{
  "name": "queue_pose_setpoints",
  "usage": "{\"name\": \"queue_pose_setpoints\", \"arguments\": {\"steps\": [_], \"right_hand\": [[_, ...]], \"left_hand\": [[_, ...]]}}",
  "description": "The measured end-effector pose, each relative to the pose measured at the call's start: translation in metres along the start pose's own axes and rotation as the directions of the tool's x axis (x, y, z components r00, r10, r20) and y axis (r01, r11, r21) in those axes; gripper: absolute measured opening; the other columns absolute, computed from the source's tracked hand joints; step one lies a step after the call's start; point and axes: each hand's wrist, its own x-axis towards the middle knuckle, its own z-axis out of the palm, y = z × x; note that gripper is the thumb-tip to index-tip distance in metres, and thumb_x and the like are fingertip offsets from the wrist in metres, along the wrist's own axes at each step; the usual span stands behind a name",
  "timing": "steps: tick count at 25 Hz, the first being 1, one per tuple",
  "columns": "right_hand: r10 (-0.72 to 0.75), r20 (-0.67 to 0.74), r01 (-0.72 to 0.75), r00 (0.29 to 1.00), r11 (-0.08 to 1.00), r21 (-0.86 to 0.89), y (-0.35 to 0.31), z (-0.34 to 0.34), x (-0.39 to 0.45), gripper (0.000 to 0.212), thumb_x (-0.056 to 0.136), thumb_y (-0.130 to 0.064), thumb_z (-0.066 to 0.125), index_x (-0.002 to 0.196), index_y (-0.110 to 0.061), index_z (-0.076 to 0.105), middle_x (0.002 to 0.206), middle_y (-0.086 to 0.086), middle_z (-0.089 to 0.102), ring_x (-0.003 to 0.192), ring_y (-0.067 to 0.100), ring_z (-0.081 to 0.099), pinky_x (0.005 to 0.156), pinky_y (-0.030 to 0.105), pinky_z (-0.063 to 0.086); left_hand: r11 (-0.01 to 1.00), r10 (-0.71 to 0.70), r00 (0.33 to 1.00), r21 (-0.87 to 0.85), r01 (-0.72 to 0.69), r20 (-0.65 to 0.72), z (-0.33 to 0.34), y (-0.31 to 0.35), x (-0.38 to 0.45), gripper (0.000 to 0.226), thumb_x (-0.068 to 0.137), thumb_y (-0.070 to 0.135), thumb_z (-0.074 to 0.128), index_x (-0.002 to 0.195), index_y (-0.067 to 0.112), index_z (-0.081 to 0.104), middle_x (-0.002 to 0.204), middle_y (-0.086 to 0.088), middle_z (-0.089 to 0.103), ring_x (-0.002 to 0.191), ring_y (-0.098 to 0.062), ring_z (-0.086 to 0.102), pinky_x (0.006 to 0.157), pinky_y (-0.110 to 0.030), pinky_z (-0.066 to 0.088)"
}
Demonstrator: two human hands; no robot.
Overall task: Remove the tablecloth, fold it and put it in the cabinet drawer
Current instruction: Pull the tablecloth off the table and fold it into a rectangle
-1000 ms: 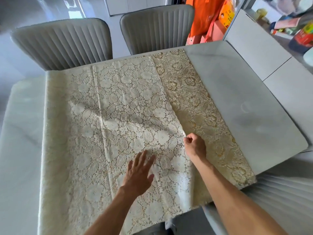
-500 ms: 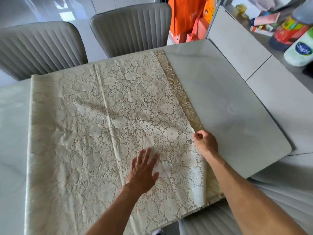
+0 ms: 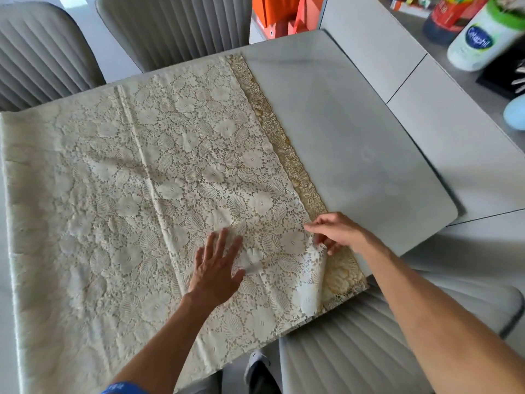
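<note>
White bottle (image 3: 480,38), upper right of frame: blue oval label reads "Cetaphil", blurred.
Red bottle (image 3: 449,15) beside it: print unreadable.

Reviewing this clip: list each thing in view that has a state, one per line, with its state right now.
Cream lace tablecloth: folded over itself, flat on table, near right corner curled up.
Golden lace layer: exposed as a strip along the right edge.
Left hand: flat, pressing the cloth.
Right hand: pinching the top layer's edge.
Grey marble table: right part uncovered.

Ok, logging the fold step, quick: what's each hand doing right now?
Left hand: open, flat on the tablecloth.
Right hand: pinching the tablecloth's top-layer edge.
</note>
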Motion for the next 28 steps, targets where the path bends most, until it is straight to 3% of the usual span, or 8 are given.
{"name": "queue_pose_setpoints", "arguments": {"steps": [3,5,7,9,13,18,21,28], "right_hand": [[0.019,0.148,-0.038,0.989,0.991,0.126,-0.003,0.006,-0.005,0.036,0.08,-0.033,0.079,0.1,-0.011,0.059,0.072,0.005,0.072,0.047,0.015,0.055,0.039,0.026,0.042],[-0.052,0.024,0.044,0.998,0.963,0.267,0.001,0.013,-0.006,0.036,0.075,-0.032,0.082,0.094,-0.013,0.057,0.076,0.003,0.065,0.058,0.016,0.055,0.05,0.029,0.044],[-0.088,-0.286,0.148,0.954,0.969,0.196,0.01,0.023,-0.009,0.037,0.071,-0.032,0.082,0.091,-0.017,0.054,0.083,-0.001,0.057,0.068,0.014,0.05,0.059,0.027,0.042],[-0.042,-0.419,0.118,0.907,0.98,0.157,0.019,0.031,-0.009,0.037,0.071,-0.028,0.081,0.093,-0.018,0.054,0.091,0.0,0.058,0.072,0.013,0.053,0.059,0.025,0.043],[-0.086,-0.369,0.077,0.926,0.996,-0.038,0.004,0.029,0.003,0.023,0.078,-0.034,0.074,0.09,-0.021,0.059,0.09,-0.001,0.064,0.075,0.012,0.059,0.061,0.025,0.045],[-0.189,-0.491,0.065,0.85,0.964,-0.258,-0.019,0.032,0.026,0.007,0.091,-0.022,0.064,0.088,-0.016,0.066,0.09,0.0,0.069,0.067,0.008,0.057,0.059,0.019,0.04],[-0.165,-0.542,0.009,0.824,0.96,-0.279,-0.012,0.027,0.022,0.012,0.093,-0.026,0.06,0.085,-0.018,0.062,0.085,0.0,0.067,0.071,0.017,0.061,0.065,0.025,0.046],[-0.181,-0.603,0.008,0.777,0.961,-0.277,-0.003,0.015,0.024,0.016,0.095,-0.025,0.059,0.082,-0.017,0.058,0.082,0.002,0.066,0.068,0.018,0.058,0.064,0.026,0.042]], "left_hand": [[1.0,-0.002,1.0,0.005,0.002,0.003,-0.002,0.001,0.0,0.079,0.095,0.059,0.038,0.152,0.038,-0.012,0.159,-0.002,-0.028,0.148,-0.026,-0.022,0.119,-0.052,-0.007],[1.0,-0.003,1.0,-0.001,0.003,0.0,-0.003,0.003,-0.001,0.078,0.095,0.059,0.037,0.152,0.038,-0.012,0.159,-0.002,-0.027,0.148,-0.026,-0.021,0.121,-0.053,-0.004],[1.0,-0.004,1.0,-0.014,0.004,-0.006,-0.003,0.005,-0.001,0.077,0.096,0.059,0.037,0.153,0.037,-0.011,0.16,-0.003,-0.025,0.148,-0.027,-0.02,0.12,-0.053,-0.004],[1.0,-0.007,1.0,-0.029,0.007,-0.003,-0.003,0.006,-0.001,0.078,0.096,0.056,0.041,0.153,0.037,-0.01,0.161,-0.002,-0.024,0.148,-0.026,-0.02,0.121,-0.054,-0.003],[0.999,-0.004,1.0,-0.038,0.004,-0.008,-0.003,0.005,-0.001,0.081,0.095,0.054,0.045,0.153,0.038,-0.008,0.162,-0.002,-0.022,0.148,-0.025,-0.02,0.121,-0.055,-0.001],[1.0,-0.001,0.999,-0.022,0.001,-0.039,0.002,0.0,0.002,0.083,0.09,0.062,0.047,0.152,0.045,-0.005,0.16,-0.002,-0.026,0.147,-0.027,-0.024,0.117,-0.058,-0.01],[0.997,-0.042,0.999,-0.062,0.04,-0.028,-0.001,0.005,0.009,0.089,0.083,0.073,0.048,0.148,0.053,-0.009,0.156,-0.002,-0.034,0.144,-0.029,-0.031,0.111,-0.056,-0.016],[0.996,-0.015,1.0,-0.088,0.015,-0.003,-0.001,0.018,0.026,0.094,0.083,0.072,0.049,0.146,0.051,-0.018,0.159,-0.003,-0.031,0.144,-0.027,-0.031,0.118,-0.057,-0.008]]}}
